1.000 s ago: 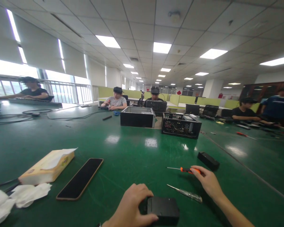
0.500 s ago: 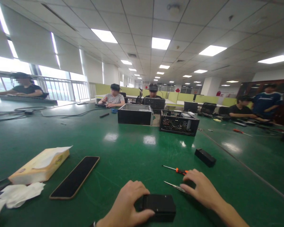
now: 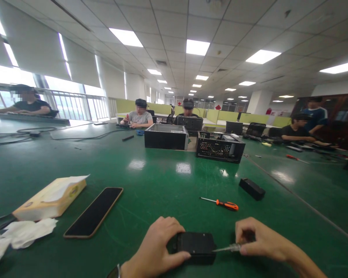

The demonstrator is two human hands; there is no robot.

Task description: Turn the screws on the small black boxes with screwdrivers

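A green table (image 3: pixel 162 181) spreads under everything. Toward its far side sit two computer cases: a black-sided one with a silver edge (image 3: pixel 166 141) on the left, and just beside it an open black one (image 3: pixel 220 150) with perforated metal. At the near left lies a yellow tissue pack (image 3: pixel 48 199), with a dark-screened phone (image 3: pixel 94 212) flat to its right.

The left hand (image 3: pixel 159 247) grips the left end of a black box (image 3: pixel 197 242) on the table, thumb along the near side and fingers over the far side. A smaller-looking black block (image 3: pixel 251 188) lies farther off to the right, beyond an orange-handled screwdriver (image 3: pixel 227 204).

The right hand (image 3: pixel 259 241) pinches a clear-handled screwdriver (image 3: pixel 226 248) between thumb and curled fingers, its shaft pointing left. The tip reaches the box's right end, probably touching it, though blur makes contact hard to confirm.
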